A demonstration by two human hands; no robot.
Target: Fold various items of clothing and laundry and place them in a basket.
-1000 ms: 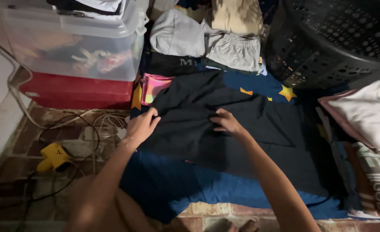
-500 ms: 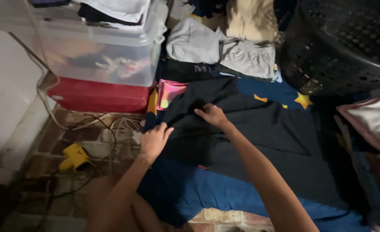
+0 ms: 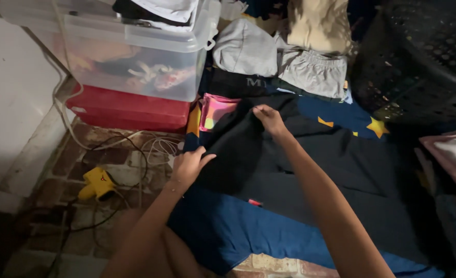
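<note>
- Bedding first: a blue sheet (image 3: pixel 228 231) with yellow stars lies on the brick floor (image 3: pixel 109 170), and the dark garment (image 3: pixel 290 164) is spread flat over most of it.
- Dark garment, black or near it: its left edge is lifted and turned over, standing up as a fold between the two hands.
- Black perforated laundry basket (image 3: pixel 418 67) stands beyond the garment's far right corner.
- Clear plastic storage bin (image 3: pixel 135 62) sits on a red box (image 3: pixel 130 110), just beyond the garment's left edge.
- Folded grey clothes (image 3: pixel 279 56) and a tan piece (image 3: pixel 318 23) lie just past the garment's far edge; a pink patterned cloth (image 3: pixel 215 110) shows beside its upper left corner.
- Right hand (image 3: pixel 269 119) is at the garment's far left corner, fingers closed in a pinch on the cloth.
- Left hand (image 3: pixel 191 164) grips the garment's near left edge, thumb on top and fingers curled under the fold.
- Yellow gadget (image 3: pixel 96 184) with tangled cables lies on the bricks, well left of the garment.
</note>
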